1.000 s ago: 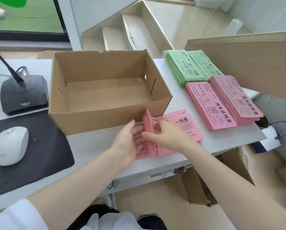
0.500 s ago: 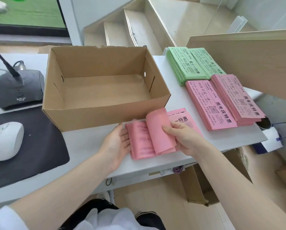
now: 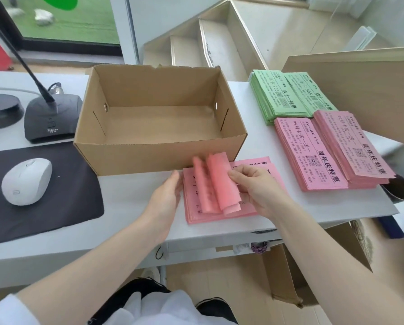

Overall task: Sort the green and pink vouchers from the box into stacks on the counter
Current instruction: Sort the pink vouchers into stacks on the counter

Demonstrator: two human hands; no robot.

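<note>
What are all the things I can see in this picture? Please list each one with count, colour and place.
cardboard box: one, brown, counter centre, nothing visible inside
green voucher stacks: two, far right
pink voucher stacks: two, right, nearer than the green
pink voucher pile: one, in front of the box, some sheets lifted
mouse: one, white, on the mouse pad
mouse pad: one, black, left
microphone base: one, dark grey, far left
counter: one, white
left hand: fingers straight against the pile's left edge
right hand: pinches the lifted sheets
</note>
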